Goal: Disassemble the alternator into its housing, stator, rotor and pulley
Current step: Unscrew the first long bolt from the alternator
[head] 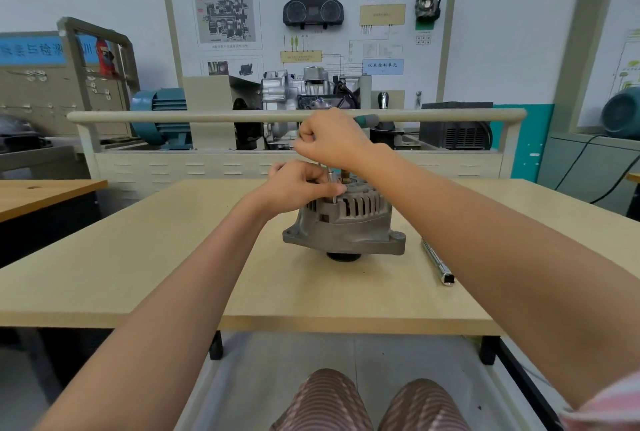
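Note:
A grey cast-metal alternator (346,226) stands on the wooden table (173,257) with its black pulley (343,256) underneath and its slotted housing facing up. My left hand (301,184) rests on the top left of the housing and pinches a thin metal socket shaft (331,181) that stands upright over the top. My right hand (332,141) is fisted above it around a driver with a green handle (367,120), whose end sticks out to the right. A brass-coloured stud (344,177) shows beside the shaft.
A chrome extension bar (437,261) lies on the table right of the alternator. Behind the table stands a beige training bench with a rail (298,116), a gearbox (304,91) and a wall display board. A second table (45,190) is at the left.

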Motion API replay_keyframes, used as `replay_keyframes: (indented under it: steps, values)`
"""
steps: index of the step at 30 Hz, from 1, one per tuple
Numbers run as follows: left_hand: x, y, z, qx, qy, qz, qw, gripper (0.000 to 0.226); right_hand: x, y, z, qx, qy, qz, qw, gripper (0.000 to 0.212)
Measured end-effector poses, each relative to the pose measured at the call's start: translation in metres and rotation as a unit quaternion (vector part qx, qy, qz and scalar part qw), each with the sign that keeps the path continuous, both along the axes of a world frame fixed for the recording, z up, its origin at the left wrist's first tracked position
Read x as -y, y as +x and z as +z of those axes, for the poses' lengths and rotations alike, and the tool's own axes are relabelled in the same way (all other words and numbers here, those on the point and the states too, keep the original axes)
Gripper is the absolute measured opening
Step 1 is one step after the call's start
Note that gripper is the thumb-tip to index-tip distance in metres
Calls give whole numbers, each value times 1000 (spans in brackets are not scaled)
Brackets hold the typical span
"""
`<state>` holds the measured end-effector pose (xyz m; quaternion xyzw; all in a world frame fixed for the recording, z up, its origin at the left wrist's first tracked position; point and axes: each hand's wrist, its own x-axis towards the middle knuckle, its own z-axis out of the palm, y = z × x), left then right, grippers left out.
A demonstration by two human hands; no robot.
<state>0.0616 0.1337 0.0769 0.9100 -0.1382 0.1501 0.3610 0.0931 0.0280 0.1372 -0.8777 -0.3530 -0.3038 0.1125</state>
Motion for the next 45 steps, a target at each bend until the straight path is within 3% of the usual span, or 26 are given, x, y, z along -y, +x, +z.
replay_keyframes:
  steps: [4, 9, 15, 17, 21, 24, 29, 32, 34, 37, 41, 45]
  values:
    - [0, 4, -2, 16, 12, 11, 1000, 41, -3, -3, -4, 107, -55, -192, 974, 19]
    - [1, 6, -3, 29, 17, 24, 999, 43, -7, -9, -3, 101, -98, -313, 939, 12]
    - [1, -1, -3, 29, 25, 27, 999, 38, -5, -12, 1, 78, -95, -224, 967, 11]
    - [1, -4, -2, 27, 42, 21, 999, 42, 1, -9, 3, 51, -75, -161, 983, 21]
    - [3, -4, -1, 29, 57, 21, 998, 45, 13, -1, 3, -62, 27, 29, 997, 40]
    - [2, -4, -1, 28, 52, 11, 998, 46, 16, 0, -1, -95, 86, 94, 987, 43]
    - [0, 1, -2, 27, 29, 6, 999, 42, 11, -3, 2, -46, 15, 51, 998, 42]
    - [-1, 3, -2, 29, 17, 5, 999, 37, 5, -5, 0, 62, -45, -66, 995, 37]
    - [0, 4, -4, 39, 13, 8, 999, 36, -1, -8, -4, 121, -59, -171, 976, 23]
    - [1, 5, -5, 56, 23, 23, 998, 40, -6, -10, -4, 99, -67, -279, 953, 9]
    - [2, 5, -8, 71, 11, 26, 997, 42, -4, -9, -2, 89, -70, -279, 954, 11]
    - [3, 1, -8, 76, 37, 38, 996, 44, 2, -5, -1, 76, -35, -170, 982, 32]
